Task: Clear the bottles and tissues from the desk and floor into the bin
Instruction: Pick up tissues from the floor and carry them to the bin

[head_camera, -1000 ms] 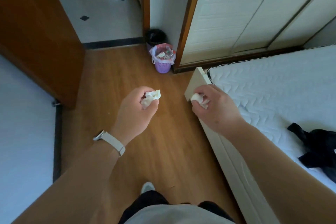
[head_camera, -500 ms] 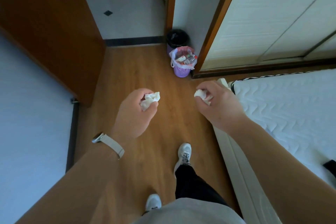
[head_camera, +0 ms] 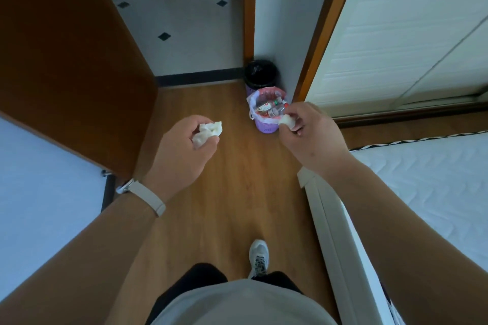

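My left hand (head_camera: 182,150) grips a crumpled white tissue (head_camera: 207,132) in front of me, above the wooden floor. My right hand (head_camera: 309,134) pinches a second, smaller white tissue (head_camera: 287,121) just to the right of the bin's rim in the view. The bin is a small purple basket (head_camera: 266,128) with a pale bag liner, standing on the floor by the door frame. Several bottles (head_camera: 270,108) lie inside it.
A black bin (head_camera: 261,74) stands right behind the purple one. An open brown door (head_camera: 66,60) lies to the left, a white bed (head_camera: 422,187) with its frame edge to the right, and a wardrobe (head_camera: 409,34) beyond. My shoe (head_camera: 258,256) is on the wooden floor.
I have walked closer to the purple bin, which now sits larger and nearer in view. Both hands still hold their tissues, and the right hand now reaches beside the bin's rim.
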The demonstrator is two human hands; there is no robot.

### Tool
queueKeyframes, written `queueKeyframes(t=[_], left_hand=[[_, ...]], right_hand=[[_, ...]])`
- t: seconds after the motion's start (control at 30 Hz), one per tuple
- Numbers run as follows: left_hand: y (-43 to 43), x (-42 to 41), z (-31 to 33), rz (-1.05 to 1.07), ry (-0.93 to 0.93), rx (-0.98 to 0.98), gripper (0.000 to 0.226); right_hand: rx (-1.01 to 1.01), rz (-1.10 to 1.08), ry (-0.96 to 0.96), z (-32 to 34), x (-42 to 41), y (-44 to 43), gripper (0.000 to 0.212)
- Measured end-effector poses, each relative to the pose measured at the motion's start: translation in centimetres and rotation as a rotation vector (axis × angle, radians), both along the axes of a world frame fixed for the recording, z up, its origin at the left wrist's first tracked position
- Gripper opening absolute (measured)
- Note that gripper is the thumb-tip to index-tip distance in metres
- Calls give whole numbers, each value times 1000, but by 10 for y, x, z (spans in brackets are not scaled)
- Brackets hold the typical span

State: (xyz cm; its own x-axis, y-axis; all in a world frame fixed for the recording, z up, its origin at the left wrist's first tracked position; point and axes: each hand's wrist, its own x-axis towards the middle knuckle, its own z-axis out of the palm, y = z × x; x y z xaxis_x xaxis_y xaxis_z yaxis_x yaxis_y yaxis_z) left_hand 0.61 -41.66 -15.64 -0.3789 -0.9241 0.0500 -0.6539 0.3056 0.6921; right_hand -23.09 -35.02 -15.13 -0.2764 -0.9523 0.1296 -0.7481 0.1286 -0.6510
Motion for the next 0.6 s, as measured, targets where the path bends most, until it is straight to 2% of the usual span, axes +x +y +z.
queueKeyframes(t=[0.4,0.5,0.53,0.6], left_hand=[[-125,-27,-17,-19,41,-18,18],[-177,-33,-26,-33,75,-16,16],[-196,-35,-28,-47,87,-6,16],[-235,-37,-33,-77,108,20,16]], right_hand=[[128,22,-22,-23,-27,-106,29],[128,4,-58,-13,-26,-154,14],[97,5,-69,-4,-24,-172,16],[51,20,-93,10,-16,-207,39]])
